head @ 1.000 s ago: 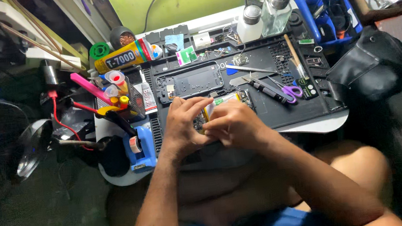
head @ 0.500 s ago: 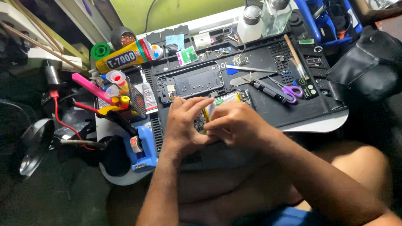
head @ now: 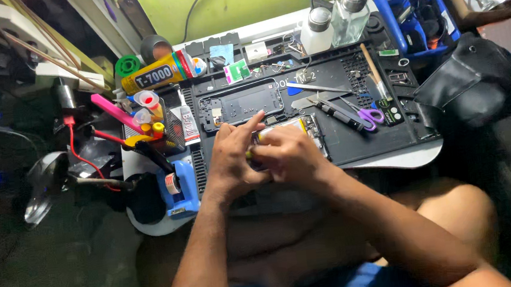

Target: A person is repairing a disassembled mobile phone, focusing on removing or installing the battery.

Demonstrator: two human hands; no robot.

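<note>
On the dark work mat [head: 392, 136], right at its near edge, lies an opened phone [head: 307, 129] with its back off, a yellow-rimmed battery and bits of circuit board showing past the knuckles. Both hands cover most of it. The left hand [head: 232, 161] rests along the phone's left side, fingers pressed together and curled, forefinger stretched toward its top corner. The right hand [head: 287, 153] lies over the phone's middle with fingertips bunched as if pinching something small; what they pinch I cannot tell.

Judging by its look, the phone is light, thin and stiff, but fragile: bare board and thin cables would be easily harmed. It is best held by its long outer edges, never by the inner parts.

Just beyond the phone lies a black back cover [head: 240, 104]. To the phone's right are purple-handled scissors [head: 362, 114]. Left of the phone, off the mat, a small white tube with red lettering [head: 189, 126] lies lengthwise. Farther beyond on that side is a big yellow glue tube with a dark label band [head: 152, 73]. Far beyond the phone stand a white bottle [head: 318, 31] and a clear bottle [head: 350, 19], with a blue bin [head: 388, 15] to their right.
</note>
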